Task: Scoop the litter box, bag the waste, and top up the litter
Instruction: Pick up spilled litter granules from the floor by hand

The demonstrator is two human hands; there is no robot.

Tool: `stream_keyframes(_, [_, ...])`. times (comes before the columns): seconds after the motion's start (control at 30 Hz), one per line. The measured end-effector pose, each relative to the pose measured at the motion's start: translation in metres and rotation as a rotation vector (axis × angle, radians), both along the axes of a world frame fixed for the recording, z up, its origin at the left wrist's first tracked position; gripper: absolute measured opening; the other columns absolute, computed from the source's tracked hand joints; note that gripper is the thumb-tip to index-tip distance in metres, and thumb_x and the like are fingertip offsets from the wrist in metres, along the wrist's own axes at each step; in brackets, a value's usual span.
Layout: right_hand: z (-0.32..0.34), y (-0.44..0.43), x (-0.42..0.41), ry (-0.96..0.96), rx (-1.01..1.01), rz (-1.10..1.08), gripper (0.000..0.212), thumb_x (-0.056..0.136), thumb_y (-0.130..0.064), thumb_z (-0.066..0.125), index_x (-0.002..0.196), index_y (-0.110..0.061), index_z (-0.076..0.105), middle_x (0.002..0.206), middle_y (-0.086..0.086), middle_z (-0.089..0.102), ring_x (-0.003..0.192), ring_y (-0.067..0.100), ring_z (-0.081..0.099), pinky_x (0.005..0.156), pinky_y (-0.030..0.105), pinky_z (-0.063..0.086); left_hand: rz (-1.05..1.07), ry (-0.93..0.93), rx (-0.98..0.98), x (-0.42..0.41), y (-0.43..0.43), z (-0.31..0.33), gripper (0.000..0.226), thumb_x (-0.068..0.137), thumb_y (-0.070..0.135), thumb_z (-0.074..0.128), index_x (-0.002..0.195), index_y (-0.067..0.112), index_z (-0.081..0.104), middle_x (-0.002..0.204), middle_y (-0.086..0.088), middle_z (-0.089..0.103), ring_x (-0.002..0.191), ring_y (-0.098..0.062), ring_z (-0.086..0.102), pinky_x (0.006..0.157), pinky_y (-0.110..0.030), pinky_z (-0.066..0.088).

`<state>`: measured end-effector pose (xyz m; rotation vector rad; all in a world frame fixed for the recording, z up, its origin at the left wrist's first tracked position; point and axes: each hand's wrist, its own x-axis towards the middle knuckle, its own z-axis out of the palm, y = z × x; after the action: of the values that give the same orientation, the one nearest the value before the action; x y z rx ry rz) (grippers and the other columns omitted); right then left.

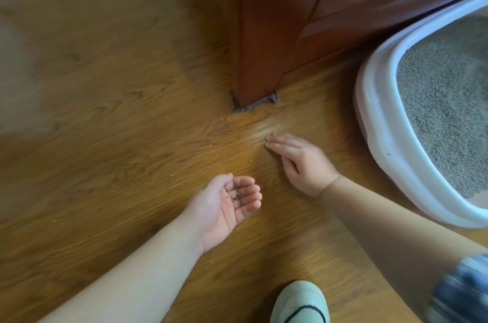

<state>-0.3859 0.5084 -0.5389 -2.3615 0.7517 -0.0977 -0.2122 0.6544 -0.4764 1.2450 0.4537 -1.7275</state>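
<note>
The main risk is losing what has already been gathered. The few dark grains (pixel 239 194) sit loose in the shallow cup of the left hand (pixel 227 204), low in the middle of the frame; a tilt of that wrist, or a bump from the other hand, would probably tip them back onto the floor (pixel 118 111). The sweep itself could also push crumbs into the dark gap at the foot of the cabinet leg (pixel 257 58), just above the hands, where they would be hard to reach. Pale specks (pixel 250 160) lie scattered and well apart, so some may be missed.

The left hand is palm up just above the floor, its fingers (pixel 250 196) gently curled and slightly apart, gripping nothing. The right hand (pixel 298 161) lies palm down, its fingers (pixel 280 141) straight and held together, their edge pressed to the boards against a small dark heap of litter. Its forearm runs in from the lower right.

The litter box (pixel 380 122) sits at the right edge, filled with grey litter (pixel 449 101), near the right hand but not touching it.
</note>
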Motion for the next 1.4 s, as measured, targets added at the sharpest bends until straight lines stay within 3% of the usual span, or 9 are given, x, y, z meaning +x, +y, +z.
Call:
stream_keyframes(0.1, [0.011,-0.001,0.003,-0.076,-0.046,-0.072,0.043,0.086,0.0,0.049,0.121,-0.01,0.072,0.13,0.004,0.067,0.126,0.019,0.059,0.108,0.039,0.047,-0.006,0.003,0.004,0.0,0.005,-0.002,0.04,0.104,0.024,0.036,0.101,-0.003,0.065,0.087,-0.018,0.069,0.077,-0.025,0.07,0.065,-0.033,0.06])
stream_keyframes(0.23, [0.016,-0.028,0.037,0.062,-0.052,-0.189,0.05,0.095,-0.011,0.047,0.144,-0.017,0.053,0.151,0.001,0.05,0.145,0.016,0.037,0.12,0.027,0.025,-0.008,0.005,0.013,-0.001,0.011,-0.001,0.039,0.104,0.023,0.036,0.102,-0.003,0.065,0.088,-0.018,0.069,0.078,-0.025,0.07,0.066,-0.034,0.059])
stream_keyframes(0.4, [-0.004,-0.02,0.049,0.192,-0.103,0.03,0.055,0.097,-0.016,0.048,0.152,-0.015,0.042,0.161,0.002,0.035,0.151,0.017,0.025,0.123,0.026,0.01,0.005,0.005,0.016,0.001,0.013,0.002,0.039,0.104,0.024,0.036,0.103,-0.003,0.065,0.089,-0.018,0.069,0.08,-0.026,0.07,0.066,-0.033,0.058])
stream_keyframes(0.63, [0.002,0.024,-0.01,0.199,-0.131,0.03,0.054,0.088,-0.014,0.04,0.137,-0.012,0.06,0.146,0.002,0.056,0.138,0.022,0.048,0.108,0.045,0.045,-0.009,-0.006,-0.004,0.007,0.014,0.007,0.039,0.105,0.024,0.036,0.103,-0.002,0.065,0.089,-0.017,0.069,0.082,-0.025,0.069,0.069,-0.034,0.059])
stream_keyframes(0.77, [0.009,0.031,0.021,0.156,-0.216,0.017,0.052,0.09,-0.008,0.049,0.142,-0.011,0.056,0.149,0.005,0.052,0.143,0.022,0.042,0.121,0.039,0.029,0.005,-0.003,-0.003,0.006,0.015,0.006,0.039,0.104,0.024,0.035,0.102,-0.002,0.065,0.087,-0.017,0.069,0.079,-0.025,0.07,0.067,-0.033,0.059])
stream_keyframes(0.97, [-0.004,0.007,0.083,0.287,-0.198,0.045,0.056,0.103,-0.024,0.037,0.157,-0.012,0.029,0.166,0.003,0.023,0.154,0.018,0.015,0.124,0.033,0.007,0.024,-0.015,-0.004,0.007,0.018,0.011,0.038,0.103,0.022,0.035,0.101,-0.003,0.064,0.085,-0.017,0.068,0.076,-0.025,0.07,0.068,-0.033,0.06])
stream_keyframes(1.1, [-0.006,0.031,0.046,0.363,-0.26,0.055,0.06,0.103,-0.03,0.038,0.158,-0.01,0.026,0.166,0.007,0.021,0.154,0.019,0.015,0.126,0.037,0.015,0.02,-0.006,-0.014,0.01,0.018,0.015,0.038,0.104,0.023,0.036,0.103,-0.003,0.064,0.087,-0.017,0.069,0.079,-0.025,0.07,0.068,-0.033,0.06])
stream_keyframes(1.27, [0.006,0.066,-0.003,0.441,-0.27,-0.058,0.062,0.103,-0.034,0.037,0.158,-0.007,0.025,0.166,0.01,0.019,0.155,0.021,0.011,0.125,0.036,0.001,0.012,-0.022,-0.025,0.009,0.017,0.017,0.04,0.105,0.023,0.035,0.1,-0.002,0.065,0.088,-0.017,0.069,0.08,-0.025,0.069,0.067,-0.032,0.059])
stream_keyframes(1.4, [0.007,0.091,0.019,0.313,-0.203,0.026,0.065,0.101,-0.034,0.036,0.157,-0.004,0.023,0.165,0.016,0.015,0.155,0.027,0.007,0.126,0.039,0.003,0.033,-0.012,-0.033,0.007,0.015,0.017,0.039,0.104,0.023,0.035,0.099,-0.002,0.064,0.083,-0.016,0.069,0.076,-0.024,0.07,0.065,-0.031,0.06])
